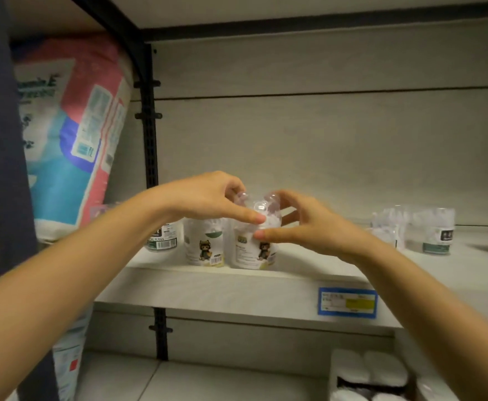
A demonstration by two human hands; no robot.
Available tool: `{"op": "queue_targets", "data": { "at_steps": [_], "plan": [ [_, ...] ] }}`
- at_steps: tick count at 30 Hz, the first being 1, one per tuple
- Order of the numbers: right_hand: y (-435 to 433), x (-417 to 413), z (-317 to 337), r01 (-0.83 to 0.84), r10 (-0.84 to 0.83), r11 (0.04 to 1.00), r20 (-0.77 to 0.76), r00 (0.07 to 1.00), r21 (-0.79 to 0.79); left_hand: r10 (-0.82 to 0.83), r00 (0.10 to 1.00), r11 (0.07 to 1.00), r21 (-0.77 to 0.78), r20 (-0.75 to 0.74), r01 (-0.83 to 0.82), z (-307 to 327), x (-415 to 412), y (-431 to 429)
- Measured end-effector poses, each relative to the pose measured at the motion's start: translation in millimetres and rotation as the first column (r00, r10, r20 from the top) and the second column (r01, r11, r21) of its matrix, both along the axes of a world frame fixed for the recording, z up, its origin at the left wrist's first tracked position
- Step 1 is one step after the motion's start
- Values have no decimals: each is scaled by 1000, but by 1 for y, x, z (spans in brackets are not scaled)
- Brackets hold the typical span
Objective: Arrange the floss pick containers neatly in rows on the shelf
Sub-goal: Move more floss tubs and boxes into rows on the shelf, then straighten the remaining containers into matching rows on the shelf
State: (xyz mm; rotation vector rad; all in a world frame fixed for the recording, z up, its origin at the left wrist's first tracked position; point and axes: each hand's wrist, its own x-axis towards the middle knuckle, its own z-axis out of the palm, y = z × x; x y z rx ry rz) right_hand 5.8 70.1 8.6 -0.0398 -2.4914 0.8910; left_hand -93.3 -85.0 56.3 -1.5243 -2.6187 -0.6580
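Note:
A clear floss pick container with a bear-shaped lid and a cartoon label stands on the white shelf. My left hand and my right hand both pinch its lid from either side. A second cartoon-label container stands touching it on the left. A dark-label container sits further left, partly hidden by my left forearm. More clear containers stand at the right of the shelf, apart from the rest.
A big pink and blue soft pack leans at the left behind a black upright. A blue price tag is on the shelf's front edge. White packs lie on the lower shelf at the right.

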Motion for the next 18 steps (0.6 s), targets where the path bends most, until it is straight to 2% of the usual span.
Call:
{"op": "queue_targets", "data": {
  "at_steps": [3,10,14,18],
  "plan": [
    [-3,0,-3,44,-43,998,-38,998,33,18,997,999,-48,-79,-21,1,-3,2],
    [-7,1,-11,76,-70,994,-74,995,82,-16,993,990,-144,-116,-1,4,-4,2],
    [-8,5,-17,66,-57,994,-113,992,83,-4,967,960,-271,-255,-67,7,-1,1],
    [-1,19,-20,83,-73,990,-85,994,116,20,961,941,-319,-277,-112,5,-14,0]
  ]
}}
